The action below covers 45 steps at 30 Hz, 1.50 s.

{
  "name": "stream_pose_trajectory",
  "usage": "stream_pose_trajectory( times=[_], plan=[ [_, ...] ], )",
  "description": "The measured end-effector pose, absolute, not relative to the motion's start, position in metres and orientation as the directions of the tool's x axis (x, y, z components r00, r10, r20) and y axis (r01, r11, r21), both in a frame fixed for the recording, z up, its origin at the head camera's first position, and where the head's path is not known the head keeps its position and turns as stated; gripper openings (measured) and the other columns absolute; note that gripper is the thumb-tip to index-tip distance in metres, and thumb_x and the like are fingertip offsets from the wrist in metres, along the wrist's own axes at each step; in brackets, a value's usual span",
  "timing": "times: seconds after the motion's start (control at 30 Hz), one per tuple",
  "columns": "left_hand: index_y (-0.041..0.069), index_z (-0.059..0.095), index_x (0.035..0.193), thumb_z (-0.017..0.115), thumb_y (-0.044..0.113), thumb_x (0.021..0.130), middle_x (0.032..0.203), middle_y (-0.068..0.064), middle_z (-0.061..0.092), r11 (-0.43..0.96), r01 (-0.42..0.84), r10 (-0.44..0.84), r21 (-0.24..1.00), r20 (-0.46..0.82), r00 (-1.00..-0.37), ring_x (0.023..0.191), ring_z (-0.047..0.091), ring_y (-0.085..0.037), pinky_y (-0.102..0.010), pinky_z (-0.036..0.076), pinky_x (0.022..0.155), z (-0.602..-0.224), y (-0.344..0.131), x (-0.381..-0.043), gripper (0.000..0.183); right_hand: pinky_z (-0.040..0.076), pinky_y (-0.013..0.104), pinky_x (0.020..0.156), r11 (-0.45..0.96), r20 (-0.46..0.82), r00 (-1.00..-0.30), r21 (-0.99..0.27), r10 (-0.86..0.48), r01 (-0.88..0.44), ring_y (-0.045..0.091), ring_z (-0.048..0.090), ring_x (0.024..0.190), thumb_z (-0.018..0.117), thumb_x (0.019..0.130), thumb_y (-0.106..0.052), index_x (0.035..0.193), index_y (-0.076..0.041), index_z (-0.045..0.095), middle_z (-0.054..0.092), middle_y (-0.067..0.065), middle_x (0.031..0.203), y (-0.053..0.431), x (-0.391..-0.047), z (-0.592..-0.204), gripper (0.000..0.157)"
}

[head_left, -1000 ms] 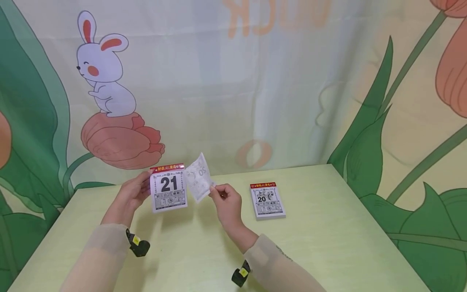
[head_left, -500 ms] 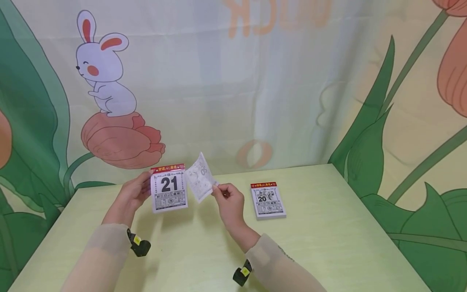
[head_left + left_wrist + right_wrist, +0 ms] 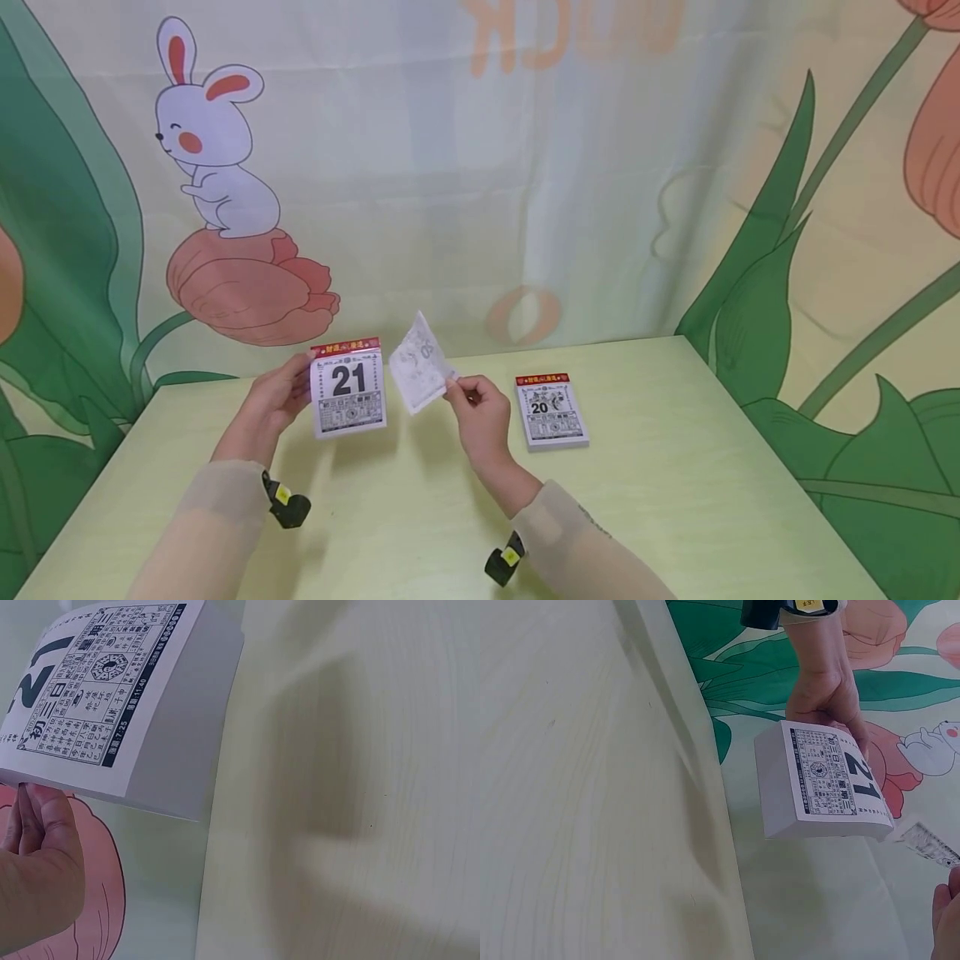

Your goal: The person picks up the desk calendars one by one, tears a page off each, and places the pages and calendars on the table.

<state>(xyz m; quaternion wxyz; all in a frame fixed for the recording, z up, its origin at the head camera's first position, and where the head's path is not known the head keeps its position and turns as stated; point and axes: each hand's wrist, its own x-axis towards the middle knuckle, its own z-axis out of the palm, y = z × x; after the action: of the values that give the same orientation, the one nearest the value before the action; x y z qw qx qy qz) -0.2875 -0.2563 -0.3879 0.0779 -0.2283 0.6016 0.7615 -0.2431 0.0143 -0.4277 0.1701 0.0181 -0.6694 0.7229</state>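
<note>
My left hand (image 3: 273,400) grips a thick tear-off calendar (image 3: 349,392) by its left side, held up above the table. The calendar has a red header strip and its top page reads 21; in the left wrist view its thick lower edge (image 3: 187,727) shows. Between thumb and finger, my right hand (image 3: 483,425) pinches a loose calendar page (image 3: 420,367), with a 20 showing through from its back. That page is apart from the calendar, just to its right. A second tear-off calendar (image 3: 551,414), showing 20, lies on the table right of my right hand.
The pale yellow-green table (image 3: 660,500) reaches back to a printed curtain (image 3: 420,167) with a rabbit, flowers and leaves. Each wrist wears a small black camera, the left one (image 3: 287,502) and the right one (image 3: 504,562).
My right hand has moved a little to the right with the loose page, and the gap to the calendar has widened. The left hand and its calendar stay nearly still.
</note>
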Motion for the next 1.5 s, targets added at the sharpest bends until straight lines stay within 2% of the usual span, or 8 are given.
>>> stream_pose_trajectory(
  times=[0.2, 0.33, 0.5, 0.67, 0.77, 0.97, 1.13, 1.5],
  plan=[
    [0.017, 0.056, 0.12, 0.065, 0.037, 0.094, 0.078, 0.012, 0.068, -0.272, -0.398, -0.158, 0.876, -0.449, -0.879, 0.085, 0.06, -0.005, -0.015, 0.054, 0.075, -0.388, -0.258, -0.287, 0.035, 0.059, 0.019, 0.071, -0.064, 0.242, -0.945, -0.963, 0.221, -0.262, 0.02, 0.071, 0.085, 0.067, 0.089, 0.0, 0.089, 0.011, 0.064, 0.069, 0.027, 0.097, 0.017, -0.245, -0.428, 0.011],
    [0.016, 0.057, 0.11, 0.066, 0.036, 0.094, 0.075, 0.011, 0.069, -0.292, -0.386, -0.15, 0.875, -0.44, -0.885, 0.08, 0.061, -0.005, -0.015, 0.055, 0.073, -0.388, -0.259, -0.287, 0.027, 0.059, 0.019, 0.073, -0.072, 0.251, -0.94, -0.959, 0.232, -0.275, 0.022, 0.072, 0.087, 0.067, 0.09, 0.0, 0.089, 0.012, 0.063, 0.069, 0.027, 0.099, 0.02, -0.247, -0.429, 0.013],
    [0.018, 0.061, 0.097, 0.066, 0.033, 0.094, 0.074, 0.01, 0.069, -0.299, -0.383, -0.14, 0.874, -0.437, -0.888, 0.077, 0.062, -0.005, -0.016, 0.055, 0.072, -0.39, -0.26, -0.287, 0.016, 0.055, 0.013, 0.068, -0.045, 0.273, -0.93, -0.955, 0.245, -0.292, 0.013, 0.07, 0.08, 0.068, 0.089, -0.001, 0.089, 0.011, 0.064, 0.069, 0.026, 0.092, 0.026, -0.248, -0.43, 0.013],
    [0.02, 0.063, 0.089, 0.066, 0.033, 0.094, 0.073, 0.011, 0.069, -0.296, -0.385, -0.139, 0.874, -0.438, -0.888, 0.075, 0.061, -0.004, -0.015, 0.054, 0.071, -0.391, -0.259, -0.286, 0.014, 0.051, 0.01, 0.063, -0.008, 0.308, -0.917, -0.947, 0.254, -0.321, 0.0, 0.064, 0.071, 0.069, 0.088, -0.001, 0.088, 0.011, 0.065, 0.069, 0.028, 0.088, 0.035, -0.251, -0.43, 0.013],
    [0.021, 0.064, 0.084, 0.066, 0.033, 0.094, 0.072, 0.01, 0.069, -0.298, -0.385, -0.137, 0.874, -0.438, -0.888, 0.073, 0.061, -0.004, -0.015, 0.053, 0.07, -0.391, -0.259, -0.286, 0.016, 0.051, 0.009, 0.063, 0.007, 0.306, -0.918, -0.949, 0.253, -0.315, 0.0, 0.063, 0.071, 0.07, 0.088, -0.002, 0.089, 0.01, 0.066, 0.07, 0.027, 0.09, 0.04, -0.253, -0.43, 0.013],
    [0.018, 0.06, 0.099, 0.064, 0.035, 0.095, 0.072, 0.011, 0.07, -0.284, -0.39, -0.14, 0.876, -0.44, -0.887, 0.072, 0.06, -0.004, -0.015, 0.051, 0.068, -0.39, -0.258, -0.286, 0.017, 0.051, 0.01, 0.062, 0.07, 0.32, -0.916, -0.947, 0.241, -0.313, 0.008, 0.065, 0.075, 0.069, 0.089, -0.003, 0.089, 0.008, 0.067, 0.071, 0.025, 0.092, 0.047, -0.253, -0.431, 0.012],
    [0.017, 0.057, 0.109, 0.062, 0.036, 0.096, 0.073, 0.011, 0.069, -0.273, -0.398, -0.142, 0.876, -0.446, -0.884, 0.073, 0.06, -0.004, -0.015, 0.051, 0.068, -0.392, -0.258, -0.287, 0.024, 0.049, 0.01, 0.06, 0.165, 0.392, -0.89, -0.918, 0.233, -0.361, 0.007, 0.061, 0.071, 0.07, 0.088, -0.002, 0.087, 0.006, 0.068, 0.071, 0.024, 0.087, 0.053, -0.255, -0.432, 0.009],
    [0.021, 0.063, 0.091, 0.064, 0.036, 0.095, 0.072, 0.011, 0.069, -0.286, -0.407, -0.145, 0.867, -0.459, -0.876, 0.072, 0.06, -0.004, -0.015, 0.05, 0.067, -0.399, -0.257, -0.288, 0.016, 0.054, 0.016, 0.062, 0.393, 0.521, -0.844, -0.808, 0.127, -0.439, 0.018, 0.066, 0.071, 0.069, 0.089, -0.003, 0.084, 0.001, 0.069, 0.07, 0.015, 0.084, 0.066, -0.254, -0.436, 0.006]
  ],
)
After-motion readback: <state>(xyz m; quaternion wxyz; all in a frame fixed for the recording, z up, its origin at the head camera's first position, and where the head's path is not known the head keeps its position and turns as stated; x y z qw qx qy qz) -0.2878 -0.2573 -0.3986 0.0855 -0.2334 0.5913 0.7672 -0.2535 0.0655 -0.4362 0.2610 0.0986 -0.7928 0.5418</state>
